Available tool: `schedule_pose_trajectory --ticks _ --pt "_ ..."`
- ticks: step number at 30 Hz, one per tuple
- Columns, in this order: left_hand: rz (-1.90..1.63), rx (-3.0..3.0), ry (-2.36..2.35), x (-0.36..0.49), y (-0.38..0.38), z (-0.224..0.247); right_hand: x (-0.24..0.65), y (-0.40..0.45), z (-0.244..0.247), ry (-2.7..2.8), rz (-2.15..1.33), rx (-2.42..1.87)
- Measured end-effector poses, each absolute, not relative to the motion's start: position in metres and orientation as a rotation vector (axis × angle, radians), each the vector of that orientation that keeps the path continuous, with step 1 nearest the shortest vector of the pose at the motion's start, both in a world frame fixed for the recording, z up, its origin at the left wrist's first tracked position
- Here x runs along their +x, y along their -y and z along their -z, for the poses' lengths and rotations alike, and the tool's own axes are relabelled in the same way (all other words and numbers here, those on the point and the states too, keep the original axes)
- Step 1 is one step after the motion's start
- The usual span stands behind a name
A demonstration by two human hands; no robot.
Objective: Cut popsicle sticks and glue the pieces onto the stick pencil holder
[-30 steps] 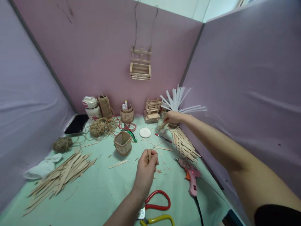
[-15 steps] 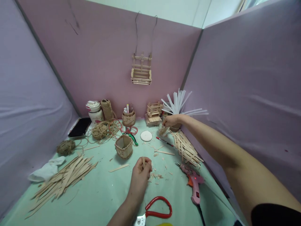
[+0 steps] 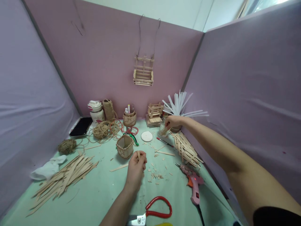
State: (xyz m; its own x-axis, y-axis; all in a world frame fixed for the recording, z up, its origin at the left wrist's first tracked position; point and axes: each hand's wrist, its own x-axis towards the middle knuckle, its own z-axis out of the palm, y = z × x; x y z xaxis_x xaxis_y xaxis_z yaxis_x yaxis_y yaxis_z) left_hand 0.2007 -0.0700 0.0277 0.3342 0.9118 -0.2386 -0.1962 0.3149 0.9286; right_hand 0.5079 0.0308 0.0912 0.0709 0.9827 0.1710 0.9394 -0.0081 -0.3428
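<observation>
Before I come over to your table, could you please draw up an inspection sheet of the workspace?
Surface: green tabletop, wood scraps strewn near the middle.
Things in use: short wood strip in the left hand; clear jar at the right; square container upright, just beyond the left hand.
Clutter: strip piles on the left and right; tangled twine; white cloth; scissors, cut off by the picture's bottom edge.
Hands: left hand pinches the strip; right hand is at the jar, grip unclear.
Cables: black cord runs from the glue gun, red light lit, out of view.
Surroundings: pinkish panels; wooden rack hanging at the back.
</observation>
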Motion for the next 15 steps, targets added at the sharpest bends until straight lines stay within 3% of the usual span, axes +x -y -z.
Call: schedule_pose_trajectory --ticks 6,15 --pt "-0.921 0.937 -0.886 0.223 0.056 -0.029 0.509 -0.028 -0.109 2.123 -0.559 -2.078" --pt "-0.853 0.996 -0.83 0.263 0.026 -0.039 0.53 -0.008 -0.133 1.818 -0.292 -2.073"
